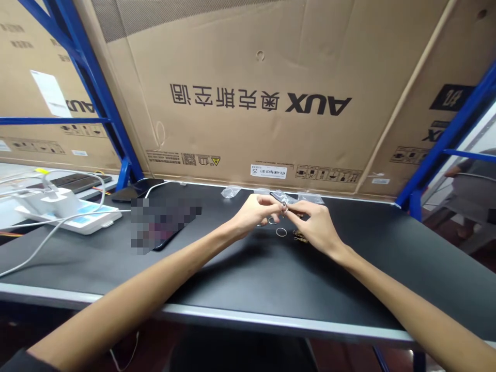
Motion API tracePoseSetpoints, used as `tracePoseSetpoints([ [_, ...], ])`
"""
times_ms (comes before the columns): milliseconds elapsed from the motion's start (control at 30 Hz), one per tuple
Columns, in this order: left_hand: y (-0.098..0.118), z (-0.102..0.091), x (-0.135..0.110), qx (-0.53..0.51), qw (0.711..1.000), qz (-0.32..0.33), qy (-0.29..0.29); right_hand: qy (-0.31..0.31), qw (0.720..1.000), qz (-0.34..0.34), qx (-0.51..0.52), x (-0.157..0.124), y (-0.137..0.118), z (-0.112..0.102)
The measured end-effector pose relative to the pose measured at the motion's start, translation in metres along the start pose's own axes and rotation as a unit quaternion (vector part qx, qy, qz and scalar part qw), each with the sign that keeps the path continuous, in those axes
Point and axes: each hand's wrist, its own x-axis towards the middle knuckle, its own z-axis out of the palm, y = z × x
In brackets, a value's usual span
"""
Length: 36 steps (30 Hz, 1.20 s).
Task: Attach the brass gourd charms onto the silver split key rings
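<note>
My left hand [258,209] and my right hand [313,226] meet above the black table, fingertips pinched together. Between them is a small silver metal piece [284,206], and both hands grip it. Its exact kind is too small to make out. Just below the hands, a silver ring [281,232] lies flat on the table, with another ring [273,220] partly behind my fingers. Beside them, close under my right hand, are several small gold-coloured metal clasps [300,236], partly hidden by that hand.
Clear plastic bags [230,192] lie along the table's back edge. A phone [166,240], partly pixelated, is left of my hands. White cables run from a power strip [83,214] at far left. Behind stands a large cardboard box [232,134] between blue frame posts [416,206].
</note>
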Motion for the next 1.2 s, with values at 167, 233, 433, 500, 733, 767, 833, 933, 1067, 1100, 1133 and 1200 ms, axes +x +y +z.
tracePoseSetpoints([
  [167, -0.007, 0.003, -0.001, 0.128, 0.982, 0.135, 0.031, -0.034, 0.998, 0.038, 0.033, 0.001, -0.006, -0.002],
  [233, -0.01, 0.002, -0.001, 0.23, 0.944, 0.231, 0.055, -0.075, 0.993, 0.067, 0.063, 0.002, -0.008, -0.002],
  [433, -0.017, -0.007, 0.006, 0.39, 0.844, 0.365, 0.048, -0.158, 0.966, 0.115, 0.171, 0.006, -0.007, -0.004],
  [500, -0.017, -0.009, 0.006, 0.41, 0.834, 0.366, 0.042, -0.176, 0.957, 0.125, 0.194, 0.008, -0.007, -0.006],
  [733, -0.02, -0.024, 0.008, 0.56, 0.725, 0.4, 0.04, -0.232, 0.906, 0.17, 0.31, 0.014, -0.007, -0.02],
  [767, -0.021, -0.025, 0.009, 0.569, 0.717, 0.4, 0.045, -0.238, 0.902, 0.174, 0.315, 0.015, -0.006, -0.021],
  [833, -0.02, -0.024, 0.008, 0.552, 0.741, 0.377, 0.064, -0.232, 0.913, 0.167, 0.29, 0.016, -0.003, -0.021],
  [933, -0.017, -0.013, 0.005, 0.426, 0.856, 0.273, 0.107, -0.196, 0.955, 0.111, 0.193, 0.013, 0.0, -0.019],
  [1067, -0.014, 0.001, 0.0, 0.211, 0.971, 0.103, 0.039, -0.169, 0.981, 0.057, 0.076, 0.006, -0.002, -0.011],
  [1100, -0.014, 0.003, 0.0, 0.192, 0.977, 0.089, 0.035, -0.166, 0.983, 0.051, 0.061, 0.004, -0.003, -0.009],
  [1133, -0.015, 0.003, 0.0, 0.197, 0.975, 0.092, 0.042, -0.166, 0.984, 0.047, 0.054, 0.003, -0.005, -0.007],
  [1200, -0.018, 0.002, 0.002, 0.269, 0.951, 0.139, 0.061, -0.173, 0.982, 0.052, 0.06, 0.002, -0.007, -0.004],
])
